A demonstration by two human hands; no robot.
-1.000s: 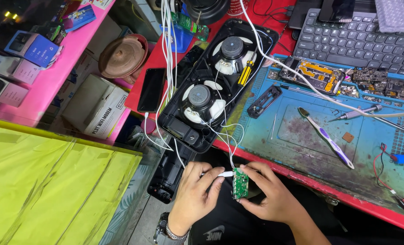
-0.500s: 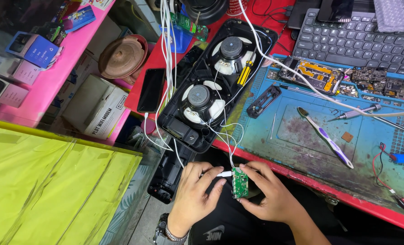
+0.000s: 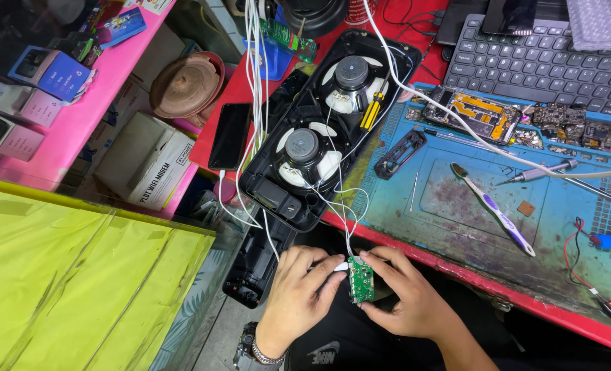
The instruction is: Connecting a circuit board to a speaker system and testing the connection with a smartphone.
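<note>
My right hand point(image 3: 407, 301) pinches a small green circuit board point(image 3: 361, 280) in front of the red table edge. My left hand point(image 3: 300, 292) holds a white cable plug point(image 3: 340, 266) against the board's left top corner. Thin white wires point(image 3: 343, 206) run from the board up into an opened black speaker housing point(image 3: 329, 130) with two round drivers, lying on the table just above my hands. A yellow-handled screwdriver point(image 3: 372, 110) rests inside the housing.
A blue work mat point(image 3: 484, 227) carries a toothbrush point(image 3: 492, 207), tweezers, a black part and an opened phone point(image 3: 471, 113). A keyboard point(image 3: 539, 62) lies behind. A black phone point(image 3: 230, 135) rests at the table's left edge. A pink shelf with boxes and a yellow-green sheet point(image 3: 79, 282) stand left.
</note>
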